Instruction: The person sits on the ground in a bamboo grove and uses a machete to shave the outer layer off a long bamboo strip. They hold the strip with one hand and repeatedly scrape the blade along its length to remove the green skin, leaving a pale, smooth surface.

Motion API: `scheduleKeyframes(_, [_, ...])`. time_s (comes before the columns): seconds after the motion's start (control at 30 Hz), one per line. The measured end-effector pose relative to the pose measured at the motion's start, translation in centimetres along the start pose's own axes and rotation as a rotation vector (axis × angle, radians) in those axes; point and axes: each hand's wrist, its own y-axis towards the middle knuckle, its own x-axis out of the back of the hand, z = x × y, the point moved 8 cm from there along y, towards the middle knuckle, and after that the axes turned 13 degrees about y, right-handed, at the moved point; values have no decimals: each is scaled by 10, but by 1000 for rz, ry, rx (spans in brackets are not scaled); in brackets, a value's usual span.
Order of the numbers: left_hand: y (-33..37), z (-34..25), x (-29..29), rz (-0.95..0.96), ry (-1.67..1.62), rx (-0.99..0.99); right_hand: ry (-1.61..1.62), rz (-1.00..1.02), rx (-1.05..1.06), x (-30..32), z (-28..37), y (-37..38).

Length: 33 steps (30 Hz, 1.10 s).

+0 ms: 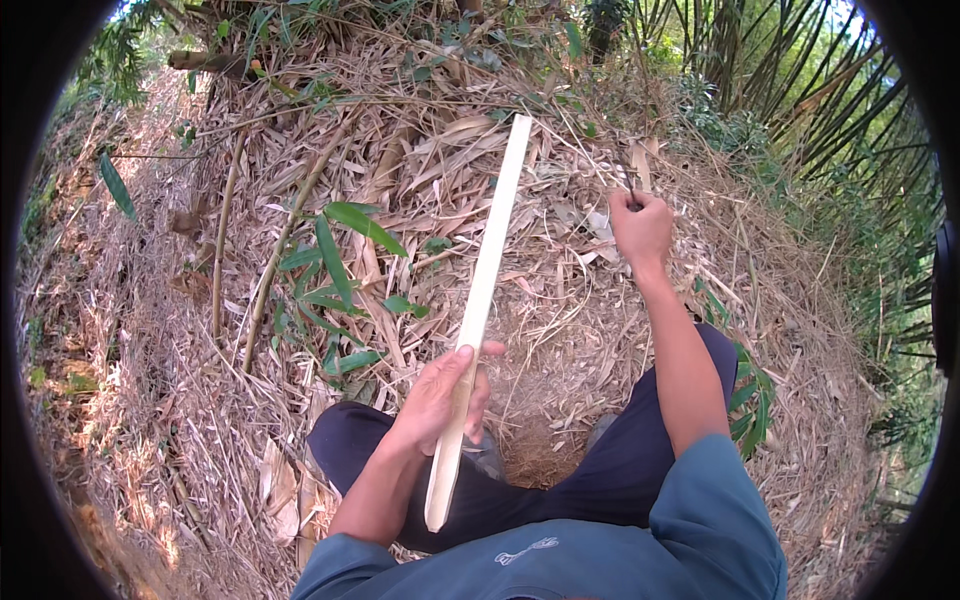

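A long, pale strip of split bamboo [488, 255] slants up and away from my lap, its near end above my left thigh. My left hand [440, 395] is closed around its lower part, thumb lying on top. Off to the right, away from the strip, my right hand [641, 226] is a fist around a dark, thin knife [630, 178]. Only a narrow dark piece of the knife shows beyond the fingers; its handle is mostly hidden.
Dry bamboo leaves [540, 300] and straw cover the sloping ground. Green leafy shoots [335, 250] and thin upright stems [290, 225] stand at the left. Dense bamboo stalks [830, 110] rise at the far right. My bent knees [350, 440] frame the space before me.
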Motion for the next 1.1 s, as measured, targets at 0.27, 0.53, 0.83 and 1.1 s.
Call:
scheduleKeyframes(0.27, [8, 2, 3, 33, -36, -17, -204, 261, 783, -46, 52, -85])
scheduleKeyframes(0.53, [-4, 18, -8, 73, 76, 55, -222, 132, 451, -27, 22, -21])
scheduleKeyframes(0.83, [-6, 6, -9, 58, 158, 6, -216, 134, 415, -16, 14, -2])
scheduleKeyframes(1.1, [-14, 13, -8, 101, 159, 5, -138, 113, 486, -14, 14, 9])
